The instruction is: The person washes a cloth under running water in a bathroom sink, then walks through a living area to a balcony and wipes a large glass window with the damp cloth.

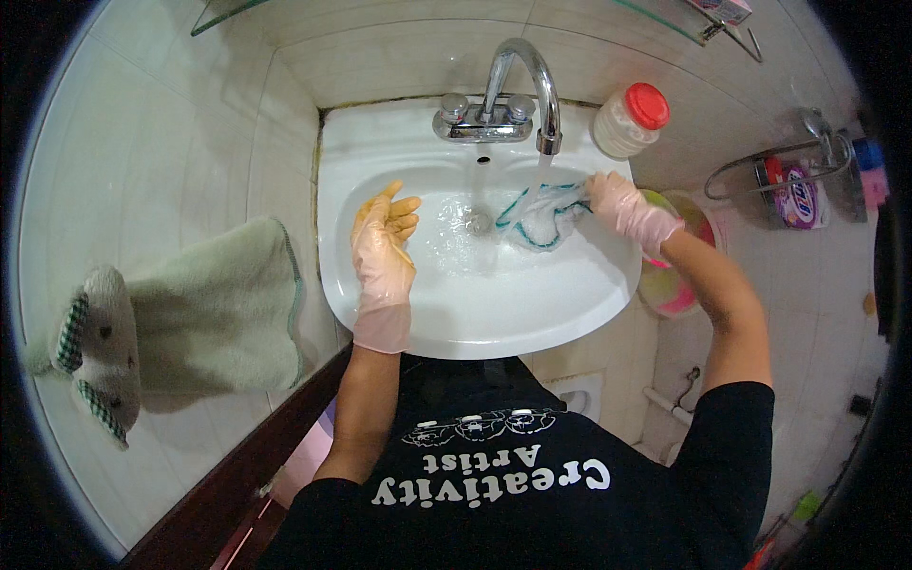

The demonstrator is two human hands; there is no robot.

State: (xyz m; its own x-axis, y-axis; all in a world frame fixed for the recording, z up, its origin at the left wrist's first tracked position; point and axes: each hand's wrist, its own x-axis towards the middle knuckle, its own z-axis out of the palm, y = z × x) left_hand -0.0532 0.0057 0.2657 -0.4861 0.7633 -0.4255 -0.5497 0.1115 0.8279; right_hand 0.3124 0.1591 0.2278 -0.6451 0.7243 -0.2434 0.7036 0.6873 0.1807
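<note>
My right hand (627, 206), in a thin translucent glove, grips one end of a wet white cloth with teal edging (545, 221). The cloth droops into the right side of a white ceramic washbasin (484, 313). Water (529, 192) runs from the chrome gooseneck faucet (519, 89) onto the cloth and into the bowl, around the drain (477, 222). Above the basin's left side is my left hand (385, 235), gloved as well, palm partly up, its fingers loosely curled and apart, with nothing in them.
A jar with a red lid (627, 121) stands on the basin's back right corner. At left a green animal-headed towel (214, 313) hangs on the tiled wall. A wire holder (776, 171) with a purple-labelled pack (801, 196) is on the right wall. Colourful containers (673, 288) sit below right.
</note>
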